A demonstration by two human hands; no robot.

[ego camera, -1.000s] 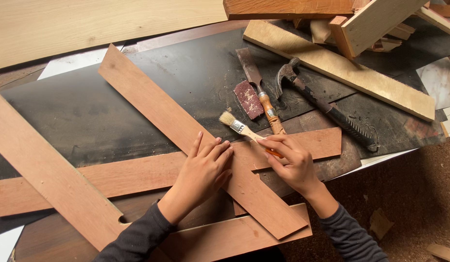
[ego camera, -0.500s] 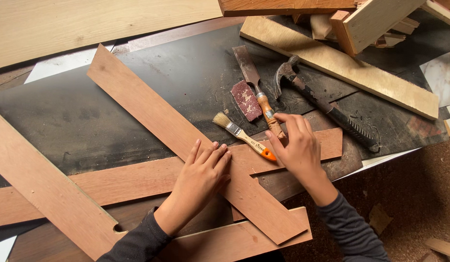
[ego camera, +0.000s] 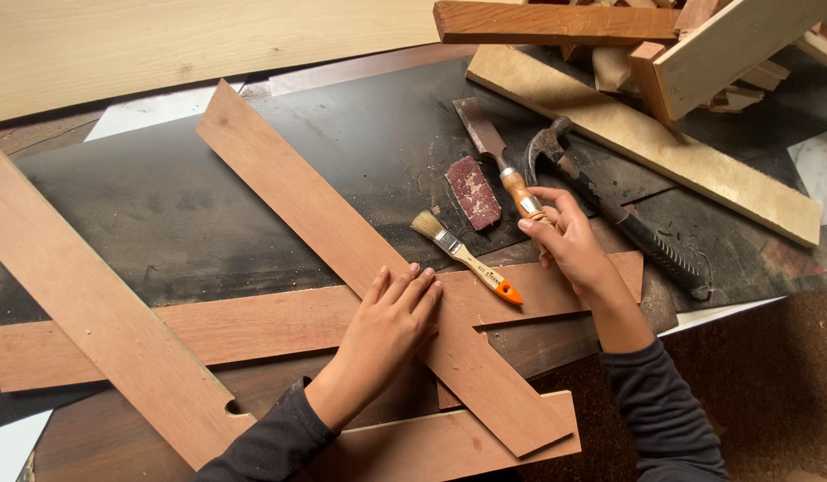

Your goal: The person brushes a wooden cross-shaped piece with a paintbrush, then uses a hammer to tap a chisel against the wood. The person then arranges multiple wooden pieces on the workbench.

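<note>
Dark worktop (ego camera: pixel 253 205) (dusty), wood strips (ego camera: pixel 288 192), hammer (ego camera: pixel 610 210)

This is a woodworking shop, or a corner used as one. A dark, dusty work board (ego camera: pixel 253 196) is covered with reddish wood slats (ego camera: pixel 288 192) laid across each other, and pale planks (ego camera: pixel 645 143) and offcuts (ego camera: pixel 699 45) are piled at the far side. Hand tools lie among them: a chisel (ego camera: pixel 494 156), a hammer (ego camera: pixel 610 210), a small paintbrush (ego camera: pixel 462 254) and a scrap of sandpaper (ego camera: pixel 473 192). Sawdust speckles the surface.
</note>
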